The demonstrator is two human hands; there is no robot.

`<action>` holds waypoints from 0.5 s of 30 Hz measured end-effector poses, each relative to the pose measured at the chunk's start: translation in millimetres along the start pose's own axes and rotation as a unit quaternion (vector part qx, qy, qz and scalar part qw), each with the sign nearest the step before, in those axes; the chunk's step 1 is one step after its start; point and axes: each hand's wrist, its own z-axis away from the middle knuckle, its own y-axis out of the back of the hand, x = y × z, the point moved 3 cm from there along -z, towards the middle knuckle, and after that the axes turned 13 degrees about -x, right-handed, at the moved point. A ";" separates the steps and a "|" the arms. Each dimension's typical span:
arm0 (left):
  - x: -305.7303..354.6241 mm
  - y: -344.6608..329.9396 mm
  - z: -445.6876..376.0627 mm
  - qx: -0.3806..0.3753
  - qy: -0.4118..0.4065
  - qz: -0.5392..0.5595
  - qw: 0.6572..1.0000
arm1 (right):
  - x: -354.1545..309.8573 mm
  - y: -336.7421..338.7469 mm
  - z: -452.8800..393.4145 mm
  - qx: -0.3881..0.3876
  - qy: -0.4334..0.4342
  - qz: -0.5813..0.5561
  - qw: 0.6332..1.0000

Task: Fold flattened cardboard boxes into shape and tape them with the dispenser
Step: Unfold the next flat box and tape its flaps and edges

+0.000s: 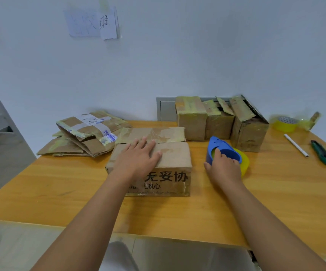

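Observation:
A folded cardboard box [170, 169] with black printed characters on its front stands in the middle of the wooden table [60, 188]. My left hand [138, 156] lies flat on its top with straight fingers, pressing the flaps down. To the right of the box lies a blue tape dispenser [221, 148] holding a yellow tape roll. My right hand [223, 166] grips the dispenser, fingers curled into its opening. A pile of flattened boxes [84, 135] lies at the back left.
Three taped boxes [220, 122] stand along the wall at the back right. A spare yellow tape roll [286, 124], a white pen [296, 145] and a green utility knife [321, 152] lie at the far right. The table's front edge is near me.

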 end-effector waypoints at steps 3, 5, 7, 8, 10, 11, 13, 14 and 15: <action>0.0 -0.7 -0.7 0.002 -0.003 0.001 1.000 | -1.0 2.8 0.1 0.015 0.003 0.003 1.000; -0.2 -1.4 -1.2 0.006 -0.004 0.003 1.000 | -0.4 7.7 3.7 0.024 0.016 -0.026 0.999; -0.7 -1.7 -1.8 0.010 -0.003 0.006 1.000 | -1.8 19.3 10.8 0.038 0.043 -0.086 0.995; -0.9 -1.8 -1.7 0.010 -0.002 0.007 1.000 | -3.6 27.8 16.0 0.052 0.061 -0.118 0.990; -1.1 -2.0 -1.1 0.010 0.000 0.007 1.000 | -10.1 48.1 27.2 0.091 0.104 -0.167 0.976; -1.1 -1.5 -0.9 0.011 -0.001 0.008 1.000 | -15.2 60.5 33.9 0.111 0.128 -0.184 0.968; -0.7 -0.7 -0.6 0.012 -0.004 0.013 1.000 | -28.9 85.7 48.0 0.139 0.176 -0.216 0.950; -0.7 -0.3 -0.6 0.011 -0.004 0.016 1.000 | -37.2 96.3 54.8 0.142 0.198 -0.233 0.941; -0.8 0.3 -0.6 0.010 -0.003 0.019 1.000 | -46.6 104.6 60.7 0.138 0.222 -0.249 0.933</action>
